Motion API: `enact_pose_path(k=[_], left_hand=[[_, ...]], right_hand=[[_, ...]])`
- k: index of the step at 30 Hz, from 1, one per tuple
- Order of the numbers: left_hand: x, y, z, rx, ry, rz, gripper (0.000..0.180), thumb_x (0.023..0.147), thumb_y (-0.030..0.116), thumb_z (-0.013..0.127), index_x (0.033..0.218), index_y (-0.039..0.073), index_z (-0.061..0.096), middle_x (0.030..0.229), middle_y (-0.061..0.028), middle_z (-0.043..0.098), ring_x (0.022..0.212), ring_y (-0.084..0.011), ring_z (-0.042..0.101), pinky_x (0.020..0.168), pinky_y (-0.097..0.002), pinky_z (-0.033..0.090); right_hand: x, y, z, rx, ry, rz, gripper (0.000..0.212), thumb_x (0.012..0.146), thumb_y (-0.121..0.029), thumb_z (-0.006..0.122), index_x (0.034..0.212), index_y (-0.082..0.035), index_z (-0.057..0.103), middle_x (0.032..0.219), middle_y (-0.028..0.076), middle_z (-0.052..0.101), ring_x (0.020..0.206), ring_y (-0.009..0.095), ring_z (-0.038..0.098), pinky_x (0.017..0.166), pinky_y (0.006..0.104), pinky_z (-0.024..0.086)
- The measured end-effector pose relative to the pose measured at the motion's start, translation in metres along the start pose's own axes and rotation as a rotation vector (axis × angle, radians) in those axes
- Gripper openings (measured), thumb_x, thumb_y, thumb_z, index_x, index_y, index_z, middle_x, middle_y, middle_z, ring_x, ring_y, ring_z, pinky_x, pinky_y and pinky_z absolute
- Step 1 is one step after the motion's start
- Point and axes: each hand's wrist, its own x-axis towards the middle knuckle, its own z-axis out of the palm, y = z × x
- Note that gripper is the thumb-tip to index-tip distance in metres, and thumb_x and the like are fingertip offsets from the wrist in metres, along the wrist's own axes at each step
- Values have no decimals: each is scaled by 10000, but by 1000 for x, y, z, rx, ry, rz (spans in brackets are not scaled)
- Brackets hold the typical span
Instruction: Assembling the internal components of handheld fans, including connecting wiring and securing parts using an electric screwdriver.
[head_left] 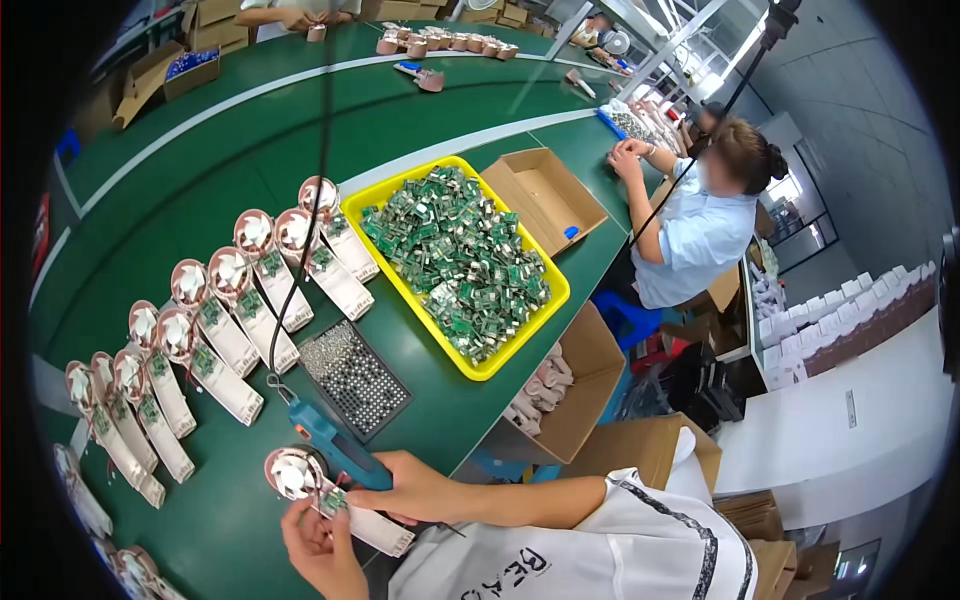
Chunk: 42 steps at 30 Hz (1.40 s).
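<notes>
- A blue screwdriver (335, 445) is gripped in the right hand (415, 488), fingers wrapped around its body, the tip pointing down at a fan (330, 495) on the near edge of the green table (200, 150).
- The fan lies flat, its round pink head to the left and its white handle running right, under the right hand.
- The left hand (320, 545) is held just near of the fan, its fingertips pinched at the small green board on the fan's neck; whether anything is held between them cannot be told.
- A black cord (300, 250) runs up from the screwdriver.
- A black tray (354, 378) of small screws is placed just far of the screwdriver.
- Rows of fans (230, 320) of the same kind are laid out to the left and farther back.
- A yellow bin (465, 265) of green circuit boards is set to the far right, with an open carton (545, 195) beyond it.
- Another person (700, 220) is seated at the far right of the table.
</notes>
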Motion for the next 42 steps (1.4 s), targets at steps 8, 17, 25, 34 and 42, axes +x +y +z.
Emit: enact_pose_path(k=[8, 17, 25, 34, 42], left_hand=[[-13, 16, -9, 313, 74, 32, 241, 887, 46, 673, 1089, -52, 586, 805, -59, 576, 700, -98, 523, 618, -230, 459], [26, 55, 3, 778, -241, 437, 205, 847, 87, 674, 1049, 51, 685, 843, -155, 614, 748, -325, 611, 657, -390, 492], [26, 45, 2, 590, -175, 409, 77, 878, 45, 640, 937, 4, 665, 840, -173, 621, 738, -348, 592, 655, -395, 487], [-2, -5, 5, 289, 372, 143, 117, 866, 81, 673, 847, 13, 580, 799, -13, 542, 693, -101, 491, 613, -240, 403], [1, -9, 25, -66, 287, 90, 98, 849, -13, 693, 925, -16, 630, 855, -80, 612, 747, -96, 598, 616, -224, 493]], right_hand=[[2, -4, -4, 45, -81, 93, 351, 882, -166, 688, 1174, -24, 556, 729, -13, 562, 428, 42, 436, 377, 225, 321], [2, -5, -2, -16, -132, 114, 262, 871, -179, 704, 1029, -30, 559, 647, -15, 535, 430, 41, 441, 386, 217, 328], [-2, -5, -2, -1, -98, 162, 289, 864, -211, 713, 1040, -29, 572, 598, -24, 501, 419, 44, 428, 386, 216, 308], [-7, -10, 19, 86, 24, 319, 297, 846, -211, 738, 1031, -23, 601, 587, -32, 506, 445, 33, 414, 399, 223, 296], [-10, -15, 13, 112, 167, 291, 227, 862, -38, 675, 1066, 25, 596, 617, 12, 557, 457, 75, 474, 417, 238, 372]])
